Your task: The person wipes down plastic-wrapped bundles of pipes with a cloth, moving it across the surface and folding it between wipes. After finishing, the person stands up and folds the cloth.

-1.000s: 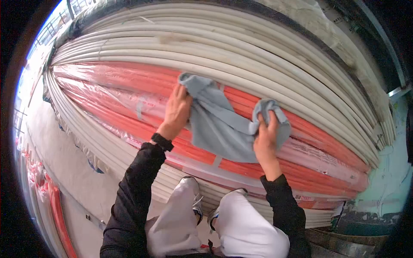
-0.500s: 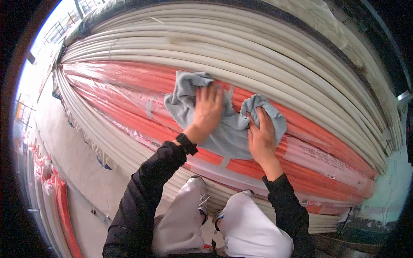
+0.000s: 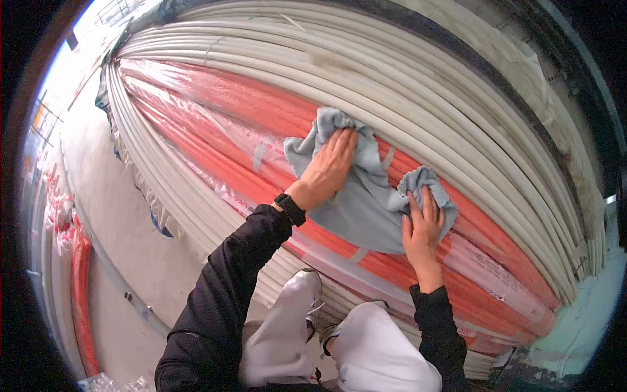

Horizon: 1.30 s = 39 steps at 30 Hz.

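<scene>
A grey cloth (image 3: 366, 212) lies spread over red, plastic-wrapped bundles of long pipes (image 3: 228, 95), bunched up at its upper left and right corners. My left hand (image 3: 325, 171) rests on the upper left part of the cloth, its fingers stretched out and side by side; the thumb is hidden. On the bunched right corner sits my right hand (image 3: 423, 232), fingers extended and a little apart. Both hands touch the cloth from above, and neither is wrapped round it.
Off-white pipes (image 3: 261, 52) run along the far side of the red bundles, and more off-white pipes (image 3: 176, 163) lie on the near side. My shoes stand close to the stack. At the left is another red wrapped bundle (image 3: 80, 287) on the floor.
The view has shifted and tilted, so the stack sits at a steeper slant. Both hands remain on the cloth; my left fingers, blurred before, now show clearly.
</scene>
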### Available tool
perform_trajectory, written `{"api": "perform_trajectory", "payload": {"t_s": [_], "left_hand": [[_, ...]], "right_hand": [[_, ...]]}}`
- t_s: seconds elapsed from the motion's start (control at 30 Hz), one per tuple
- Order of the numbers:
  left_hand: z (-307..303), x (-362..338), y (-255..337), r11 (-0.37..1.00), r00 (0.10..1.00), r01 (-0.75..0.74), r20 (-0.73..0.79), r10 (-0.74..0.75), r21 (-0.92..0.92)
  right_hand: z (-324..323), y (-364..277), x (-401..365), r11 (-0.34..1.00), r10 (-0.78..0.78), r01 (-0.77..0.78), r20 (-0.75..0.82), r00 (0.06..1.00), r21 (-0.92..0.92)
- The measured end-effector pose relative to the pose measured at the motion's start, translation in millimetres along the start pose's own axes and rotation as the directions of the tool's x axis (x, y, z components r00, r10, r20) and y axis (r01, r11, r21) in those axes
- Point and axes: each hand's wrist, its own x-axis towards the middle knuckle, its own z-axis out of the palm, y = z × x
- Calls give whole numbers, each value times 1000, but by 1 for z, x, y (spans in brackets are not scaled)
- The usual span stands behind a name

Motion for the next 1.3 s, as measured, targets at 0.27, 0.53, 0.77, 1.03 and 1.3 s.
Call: {"api": "perform_trajectory", "payload": {"t_s": [0.27, 0.53, 0.77, 1.03, 1.3], "left_hand": [[-7, -9, -50, 933, 988, 154, -59, -143, 326], [-16, -16, -103, 828, 954, 287, -65, -292, 482], [-3, -3, -84, 781, 917, 382, -95, -388, 495], [12, -10, -22, 836, 971, 228, -54, -233, 499], [-9, -13, -14, 980, 994, 93, 41, -102, 174]], "right_hand": [[-5, -20, 4, 999, 33, -32, 49, 998, -28], [-1, -27, 15, 998, 20, -18, 44, 999, -63], [18, -19, 37, 999, -1, -4, -94, 996, -54], [27, 0, 37, 998, 55, -59, -108, 993, -37], [27, 2, 26, 993, 83, -63, -218, 972, 96]]}}
